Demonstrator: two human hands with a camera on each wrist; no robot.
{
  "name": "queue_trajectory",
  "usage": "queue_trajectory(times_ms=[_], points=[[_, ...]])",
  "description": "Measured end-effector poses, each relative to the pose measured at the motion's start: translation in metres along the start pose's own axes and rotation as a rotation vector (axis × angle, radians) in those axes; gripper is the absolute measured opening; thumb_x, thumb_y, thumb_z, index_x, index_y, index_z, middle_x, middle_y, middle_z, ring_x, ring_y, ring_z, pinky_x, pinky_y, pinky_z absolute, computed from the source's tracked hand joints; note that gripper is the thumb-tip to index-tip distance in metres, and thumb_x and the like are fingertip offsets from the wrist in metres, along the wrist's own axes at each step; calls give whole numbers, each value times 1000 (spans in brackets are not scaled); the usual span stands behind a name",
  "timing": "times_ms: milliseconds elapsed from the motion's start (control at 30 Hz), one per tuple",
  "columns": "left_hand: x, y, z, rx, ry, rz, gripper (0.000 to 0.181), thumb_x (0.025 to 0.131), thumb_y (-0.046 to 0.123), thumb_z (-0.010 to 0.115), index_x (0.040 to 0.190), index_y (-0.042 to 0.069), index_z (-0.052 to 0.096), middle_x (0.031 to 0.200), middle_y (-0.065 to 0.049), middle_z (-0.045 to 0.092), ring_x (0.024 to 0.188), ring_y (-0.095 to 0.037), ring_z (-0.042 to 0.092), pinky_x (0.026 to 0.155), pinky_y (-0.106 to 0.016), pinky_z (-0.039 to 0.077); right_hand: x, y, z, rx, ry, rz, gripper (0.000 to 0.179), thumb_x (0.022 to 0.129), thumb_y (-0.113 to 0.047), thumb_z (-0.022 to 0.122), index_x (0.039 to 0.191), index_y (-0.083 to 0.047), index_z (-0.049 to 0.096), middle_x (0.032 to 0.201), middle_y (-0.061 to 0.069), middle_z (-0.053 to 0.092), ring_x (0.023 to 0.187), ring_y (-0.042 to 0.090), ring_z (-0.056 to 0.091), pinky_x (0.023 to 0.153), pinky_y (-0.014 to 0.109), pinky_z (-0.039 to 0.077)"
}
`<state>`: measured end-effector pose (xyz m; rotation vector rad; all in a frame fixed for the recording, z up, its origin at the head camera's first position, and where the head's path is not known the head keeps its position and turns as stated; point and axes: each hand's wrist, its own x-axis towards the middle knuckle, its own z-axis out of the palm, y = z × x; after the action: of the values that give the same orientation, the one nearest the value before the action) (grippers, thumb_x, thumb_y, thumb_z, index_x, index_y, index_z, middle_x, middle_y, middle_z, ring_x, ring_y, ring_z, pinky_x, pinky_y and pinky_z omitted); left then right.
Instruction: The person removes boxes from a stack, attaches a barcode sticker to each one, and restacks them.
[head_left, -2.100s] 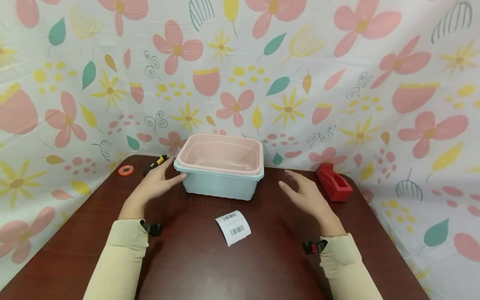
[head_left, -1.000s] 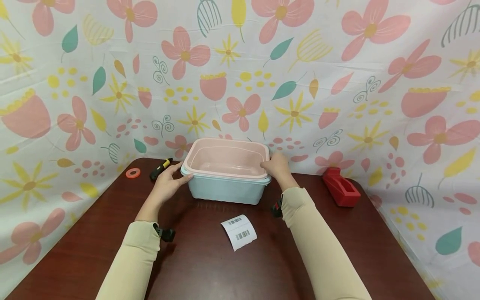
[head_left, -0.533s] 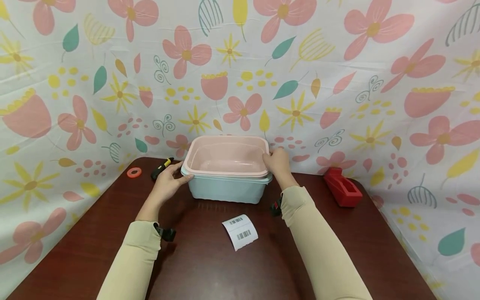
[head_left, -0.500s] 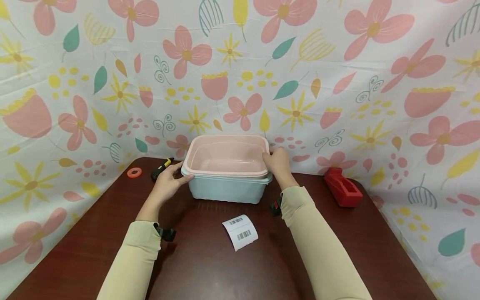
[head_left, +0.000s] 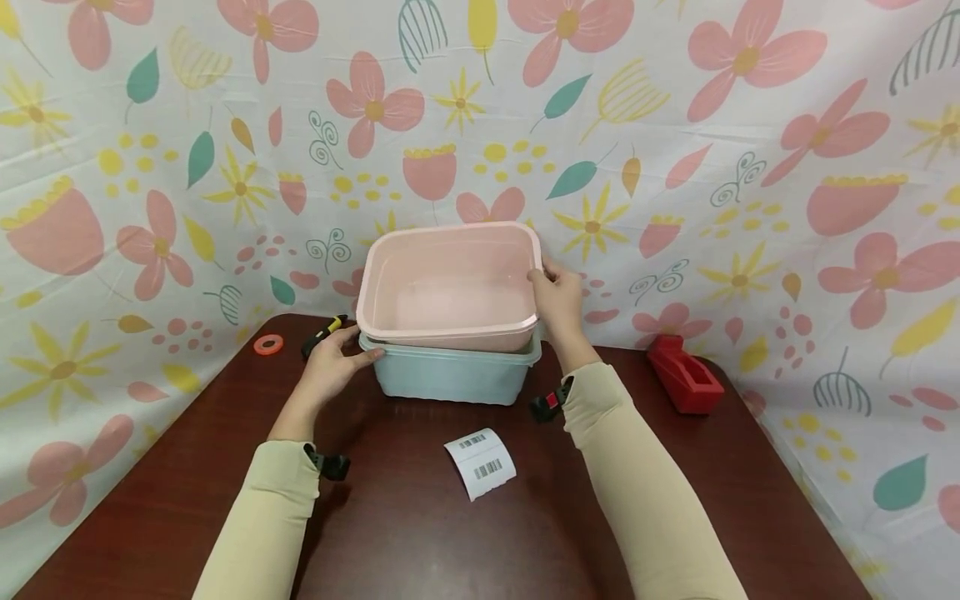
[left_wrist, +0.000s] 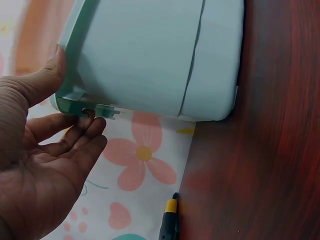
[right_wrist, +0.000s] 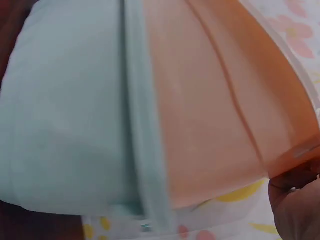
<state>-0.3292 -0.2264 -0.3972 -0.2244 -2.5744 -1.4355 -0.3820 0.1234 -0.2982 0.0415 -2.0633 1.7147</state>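
A pink plastic bin (head_left: 446, 296) rises partly out of a light blue bin (head_left: 450, 377), its lower end still inside the blue rim. It tilts, with the right side higher. My right hand (head_left: 559, 302) grips the pink bin's right rim, thumb over the edge. In the right wrist view, the pink wall (right_wrist: 200, 110) stands well above the blue rim. On the left, my left hand (head_left: 330, 367) holds the blue bin's left rim, and that bin sits on the table. The left wrist view has the thumb (left_wrist: 52, 70) on the rim and the fingers bent under its edge.
A white label sheet with barcodes (head_left: 482, 463) lies in front of the bins on the dark red table (head_left: 420, 533). Far left are an orange tape roll (head_left: 268, 345) and a black-and-yellow utility knife (head_left: 324, 337). A red tape dispenser (head_left: 684, 377) stands at right. A flowered cloth (head_left: 660, 167) hangs behind.
My hands have come in from both sides and taken hold of the bins. The pink bin, nested deep in the blue one before, has been lifted up by my right hand.
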Motion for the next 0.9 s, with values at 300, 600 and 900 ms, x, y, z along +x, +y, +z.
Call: queue_trajectory(times_ms=[300, 600, 900], points=[[1, -1, -8, -19, -19, -3, 79, 88, 44, 77, 151, 8, 45, 139, -16, 57, 129, -34, 51, 102, -54, 45, 1, -28, -27, 182, 56, 12, 44, 93, -11, 62, 137, -9, 62, 122, 18, 67, 102, 24, 67, 86, 32, 56], [-3, -2, -14, -5, -9, -30, 82, 87, 46, 77, 151, 8, 44, 142, -19, 55, 134, -38, 45, 105, -58, 41, 2, -35, -69, 397, 132, 34, 44, 91, -3, 65, 135, -4, 62, 137, 15, 60, 121, 28, 61, 100, 41, 50], [-2, -4, -13, -36, -18, -27, 80, 88, 43, 78, 152, 7, 44, 140, -19, 57, 129, -36, 52, 103, -55, 44, -5, -27, -122, 498, 185, 71, 46, 89, 1, 68, 134, -5, 63, 143, 12, 56, 125, 25, 58, 101, 37, 49]])
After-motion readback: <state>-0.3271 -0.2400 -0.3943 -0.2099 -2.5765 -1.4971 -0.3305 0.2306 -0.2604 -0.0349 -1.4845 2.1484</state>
